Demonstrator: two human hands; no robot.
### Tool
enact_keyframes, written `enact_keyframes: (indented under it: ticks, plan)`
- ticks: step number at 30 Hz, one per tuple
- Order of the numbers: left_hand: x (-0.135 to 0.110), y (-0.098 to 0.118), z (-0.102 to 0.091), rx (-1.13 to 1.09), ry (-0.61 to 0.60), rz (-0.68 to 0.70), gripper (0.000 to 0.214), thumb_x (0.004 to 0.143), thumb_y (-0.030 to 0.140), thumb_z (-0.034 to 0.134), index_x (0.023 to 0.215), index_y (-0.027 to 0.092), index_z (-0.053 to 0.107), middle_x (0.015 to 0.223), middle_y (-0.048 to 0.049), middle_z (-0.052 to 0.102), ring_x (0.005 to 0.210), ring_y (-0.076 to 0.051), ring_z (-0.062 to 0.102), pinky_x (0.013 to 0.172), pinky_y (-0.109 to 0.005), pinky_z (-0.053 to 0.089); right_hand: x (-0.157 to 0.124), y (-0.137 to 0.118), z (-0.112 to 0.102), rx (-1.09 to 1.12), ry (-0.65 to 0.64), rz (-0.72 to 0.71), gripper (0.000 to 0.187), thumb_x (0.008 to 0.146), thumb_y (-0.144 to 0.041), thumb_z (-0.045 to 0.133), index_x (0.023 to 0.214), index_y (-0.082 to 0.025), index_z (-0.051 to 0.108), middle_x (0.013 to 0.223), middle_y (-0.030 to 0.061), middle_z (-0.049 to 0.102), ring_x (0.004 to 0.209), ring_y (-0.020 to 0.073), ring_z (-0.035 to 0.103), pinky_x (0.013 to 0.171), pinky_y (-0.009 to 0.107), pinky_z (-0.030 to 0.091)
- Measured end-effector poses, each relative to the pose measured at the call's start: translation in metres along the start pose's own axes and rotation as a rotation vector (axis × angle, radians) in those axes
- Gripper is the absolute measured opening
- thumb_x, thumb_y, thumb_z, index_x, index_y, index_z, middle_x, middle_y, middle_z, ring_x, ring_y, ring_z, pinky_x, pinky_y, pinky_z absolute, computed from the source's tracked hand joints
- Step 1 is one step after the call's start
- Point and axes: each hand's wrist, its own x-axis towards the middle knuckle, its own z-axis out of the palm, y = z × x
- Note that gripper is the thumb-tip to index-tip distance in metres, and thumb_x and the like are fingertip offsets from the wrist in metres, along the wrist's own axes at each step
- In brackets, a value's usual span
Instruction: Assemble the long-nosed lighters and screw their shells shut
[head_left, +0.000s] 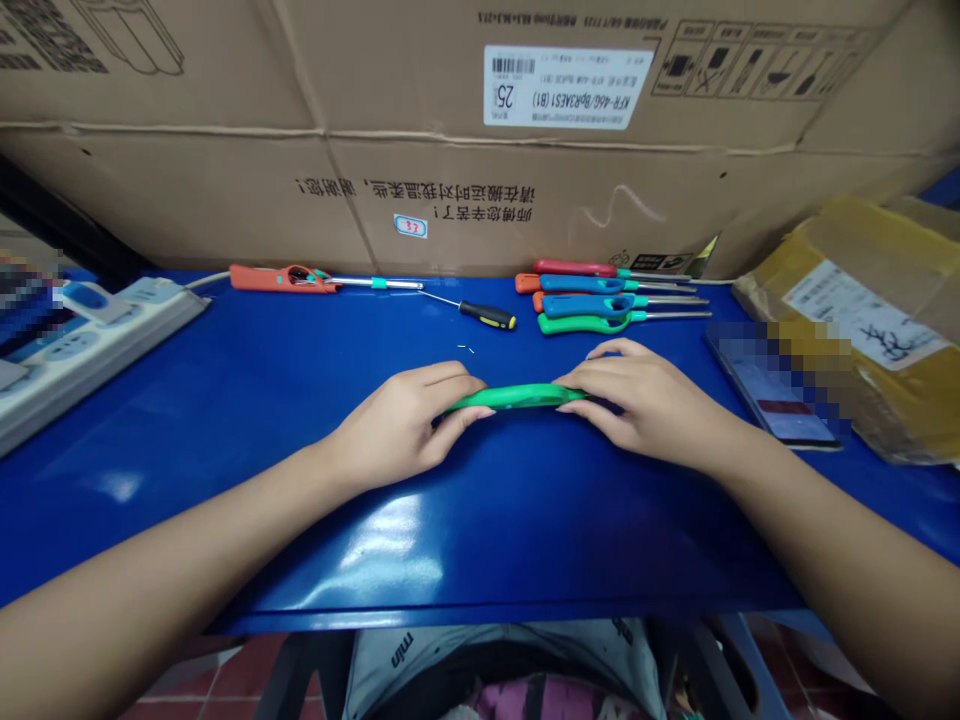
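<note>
A green plastic lighter handle spans the gap between my two hands, just above the blue table. My left hand pinches its left end between thumb and fingers. At the other end, my right hand grips it in the same way; any metal tube there is hidden. Beyond the hands lies a small screwdriver with a black and yellow handle. Two tiny pale pieces rest on the table nearer to me. An orange lighter at the back left shows its inner parts and metal tube.
Several long-necked lighters in red, blue, orange and green lie side by side at the back. A power strip runs along the left. On the right are a phone and a taped parcel. A large cardboard box walls the back.
</note>
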Motion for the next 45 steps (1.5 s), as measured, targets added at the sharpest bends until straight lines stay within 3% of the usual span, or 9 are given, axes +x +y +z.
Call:
enact_keyframes:
  ticks: [5,13,19,23,27,31,33,38,45]
  plan:
    - [-0.001,0.004,-0.002,0.045,0.029,0.073,0.024,0.102,0.026,0.051,0.107,0.01,0.068,0.085,-0.0072,0.067,0.074,-0.016,0.06,0.068,-0.027,0.05,-0.001,-0.003,-0.001,-0.026,-0.056,0.071,0.017,0.098,-0.027,0.057,0.093,-0.02,0.071,0.086,0.0048,0.077,0.075,0.0209,0.066,0.082,0.04,0.046]
    - [0.002,0.004,0.003,-0.079,-0.028,-0.082,0.025,0.102,0.033,0.054,0.103,0.015,0.071,0.086,-0.0046,0.068,0.08,-0.016,0.063,0.074,-0.025,0.048,0.003,-0.002,0.003,0.097,-0.046,0.078,0.024,0.102,-0.034,0.053,0.116,-0.021,0.067,0.111,0.0072,0.077,0.094,0.0205,0.069,0.091,0.039,0.043]
    - [0.005,0.02,0.019,-0.352,-0.021,-0.354,0.034,0.102,0.04,0.05,0.092,0.016,0.071,0.082,-0.0017,0.07,0.073,-0.014,0.06,0.069,-0.024,0.044,0.009,-0.023,0.011,0.1,-0.027,0.093,0.037,0.102,-0.04,0.052,0.13,-0.018,0.059,0.115,0.012,0.072,0.101,0.0252,0.068,0.086,0.042,0.049]
    - [0.006,0.026,0.022,-0.559,0.032,-0.518,0.045,0.099,0.052,0.05,0.082,0.015,0.069,0.066,0.0011,0.059,0.062,-0.013,0.051,0.059,-0.024,0.04,0.01,-0.036,0.015,0.094,-0.047,0.089,0.041,0.098,-0.045,0.058,0.129,-0.019,0.059,0.113,0.0096,0.071,0.094,0.0253,0.069,0.08,0.041,0.054]
    - [0.008,0.024,0.024,-0.642,0.041,-0.562,0.049,0.097,0.057,0.048,0.095,0.014,0.07,0.063,0.0006,0.056,0.057,-0.013,0.05,0.054,-0.024,0.04,0.01,-0.038,0.017,0.024,-0.004,0.064,0.042,0.097,-0.046,0.059,0.129,-0.018,0.059,0.115,0.0106,0.071,0.095,0.0254,0.071,0.078,0.039,0.058]
    - [0.007,0.022,0.018,-0.71,0.074,-0.618,0.052,0.102,0.053,0.036,0.111,0.013,0.068,0.067,-0.0006,0.058,0.055,-0.012,0.051,0.052,-0.023,0.04,0.009,-0.032,0.017,-0.122,0.059,0.012,0.038,0.103,-0.04,0.048,0.131,-0.016,0.06,0.114,0.0123,0.073,0.09,0.0251,0.074,0.071,0.038,0.059]
    - [0.006,0.02,0.012,-0.665,0.101,-0.557,0.05,0.104,0.051,0.036,0.116,0.014,0.067,0.072,-0.0014,0.061,0.061,-0.013,0.054,0.057,-0.024,0.043,0.008,-0.029,0.015,-0.125,0.087,0.035,0.036,0.104,-0.037,0.046,0.129,-0.016,0.06,0.114,0.012,0.074,0.093,0.0253,0.074,0.071,0.037,0.059]
    - [0.003,0.014,0.005,-0.282,0.173,-0.166,0.029,0.099,0.038,0.058,0.117,0.017,0.069,0.106,-0.0085,0.069,0.09,-0.018,0.061,0.081,-0.03,0.05,0.005,-0.025,0.006,-0.028,0.089,0.094,0.025,0.104,-0.03,0.045,0.122,-0.02,0.059,0.111,0.008,0.075,0.097,0.0233,0.073,0.075,0.035,0.057]
    - [0.003,0.015,0.011,-0.281,0.154,-0.145,0.026,0.1,0.035,0.058,0.1,0.015,0.073,0.086,-0.0055,0.072,0.079,-0.017,0.06,0.078,-0.031,0.05,0.005,-0.027,0.011,0.124,0.088,0.194,0.011,0.101,-0.028,0.048,0.101,-0.023,0.058,0.097,0.0046,0.072,0.084,0.02,0.069,0.071,0.032,0.052]
